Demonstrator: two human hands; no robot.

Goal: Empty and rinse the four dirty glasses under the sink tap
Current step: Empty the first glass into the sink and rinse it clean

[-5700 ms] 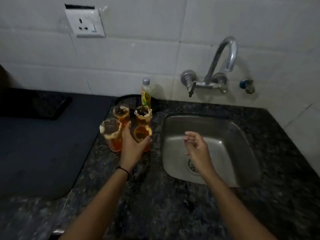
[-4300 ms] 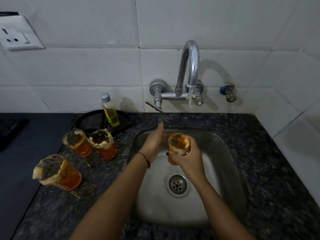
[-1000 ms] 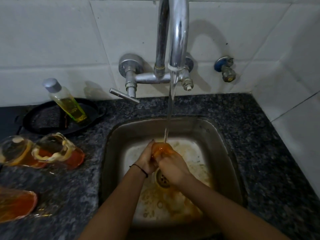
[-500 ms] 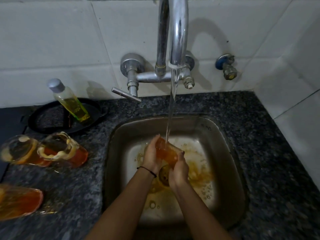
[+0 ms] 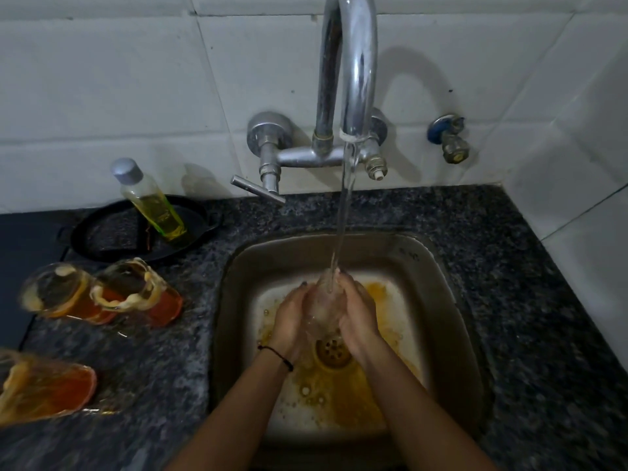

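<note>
Glass (image 5: pixel 322 305): mouth up under the stream (image 5: pixel 343 215), frame centre.
Left hand (image 5: pixel 291 316): wraps its left side.
Right hand (image 5: pixel 357 316): wraps its right side.

The counter (image 5: pixel 492 266) is dark speckled stone, meeting white wall tiles at the back and right. A steel sink (image 5: pixel 441 300) is set into it. Left of the sink stand three glasses of orange liquid with pale crust on their rims: the back glass (image 5: pixel 57 294) and middle glass (image 5: pixel 142 297) just beside each other, the front glass (image 5: pixel 47 392) apart, nearer, cut by the frame's left edge. Behind them lies a round black pan (image 5: pixel 102 239) with a bottle (image 5: pixel 153 205) of yellow liquid in it. A dark flat slab (image 5: pixel 27 232) covers the counter's far left.
</note>
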